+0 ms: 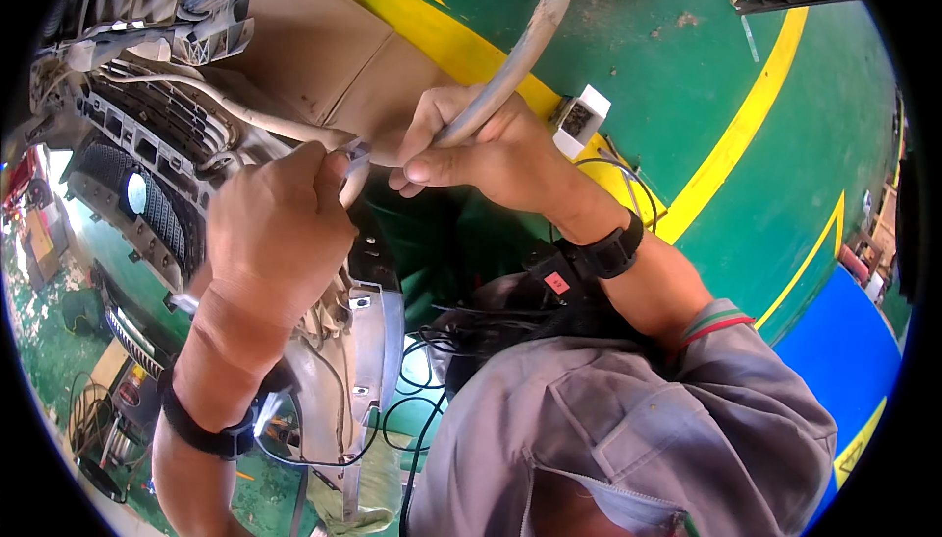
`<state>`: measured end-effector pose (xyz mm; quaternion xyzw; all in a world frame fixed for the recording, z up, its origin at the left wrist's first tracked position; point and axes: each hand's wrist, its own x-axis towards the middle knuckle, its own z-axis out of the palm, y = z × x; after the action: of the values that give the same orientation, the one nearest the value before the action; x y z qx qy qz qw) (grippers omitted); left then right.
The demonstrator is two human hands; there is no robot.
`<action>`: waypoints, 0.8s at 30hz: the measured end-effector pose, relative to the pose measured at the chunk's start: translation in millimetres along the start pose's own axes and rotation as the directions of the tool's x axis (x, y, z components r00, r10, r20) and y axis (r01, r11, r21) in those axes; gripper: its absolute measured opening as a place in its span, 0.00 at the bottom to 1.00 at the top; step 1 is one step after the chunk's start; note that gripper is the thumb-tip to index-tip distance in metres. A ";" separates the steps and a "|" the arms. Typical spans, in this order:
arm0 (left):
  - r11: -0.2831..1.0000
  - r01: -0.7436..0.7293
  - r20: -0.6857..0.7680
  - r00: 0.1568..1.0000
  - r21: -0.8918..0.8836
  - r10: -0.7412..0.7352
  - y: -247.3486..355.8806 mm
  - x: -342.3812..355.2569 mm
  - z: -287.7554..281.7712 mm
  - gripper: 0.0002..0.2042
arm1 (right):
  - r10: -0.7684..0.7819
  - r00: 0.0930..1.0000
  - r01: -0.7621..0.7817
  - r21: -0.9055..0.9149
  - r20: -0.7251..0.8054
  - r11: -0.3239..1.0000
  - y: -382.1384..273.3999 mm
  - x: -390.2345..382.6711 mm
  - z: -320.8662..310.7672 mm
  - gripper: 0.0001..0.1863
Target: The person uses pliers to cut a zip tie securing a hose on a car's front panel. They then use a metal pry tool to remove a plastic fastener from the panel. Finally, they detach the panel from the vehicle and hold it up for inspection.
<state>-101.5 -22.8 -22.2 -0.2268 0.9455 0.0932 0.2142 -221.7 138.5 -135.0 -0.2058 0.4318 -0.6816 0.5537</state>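
Observation:
My right hand (491, 149) is closed round a thick, dirty grey wiring harness (535, 31), thumb and fingers pinching it. The harness comes down from the top edge, passes through that hand and runs on toward the left among the car parts. Just left of it, my left hand (275, 223) makes a fist. A small grey metal tip (355, 151) sticks out by its thumb, against the harness; the rest of that tool is hidden in the fingers. Both wrists wear black straps.
Dark car front-end parts (147, 154) with grilles stand at the left. A cardboard sheet (343, 56) lies beyond my hands. A small white box (581, 120) of dark pieces sits on the yellow floor line. Black cables (412, 409) loop near my body.

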 end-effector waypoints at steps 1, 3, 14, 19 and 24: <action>0.994 0.073 0.046 0.996 0.075 -0.077 9.7 0.8 -10.4 0.11 | 0.001 1.000 -0.001 0.001 0.003 1.000 0.5 -0.1 -0.9 0.06; 0.995 0.074 0.096 0.992 0.059 -0.079 11.2 5.7 -15.3 0.11 | -0.012 1.000 0.013 -0.025 0.007 1.000 0.3 0.1 -3.2 0.06; 0.947 -0.040 0.039 0.998 -0.320 0.056 -17.4 4.8 0.9 0.14 | 0.031 1.000 -0.031 0.009 0.006 0.999 -4.0 -2.8 0.9 0.05; 0.959 -0.120 -0.079 0.992 -0.258 0.103 -28.6 -5.7 -5.5 0.06 | -0.003 1.000 0.004 0.054 -0.011 0.999 -5.4 1.7 12.1 0.04; 0.988 -0.103 -0.123 0.988 -0.117 0.089 -43.3 -21.4 -19.8 0.06 | 0.064 0.998 -0.061 0.106 -0.027 0.992 -7.1 0.9 16.7 0.05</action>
<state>-71.1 -58.0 1.6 -0.1989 0.9588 0.1479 0.1390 -213.4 131.8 -120.4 -0.1524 0.4099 -0.6886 0.5784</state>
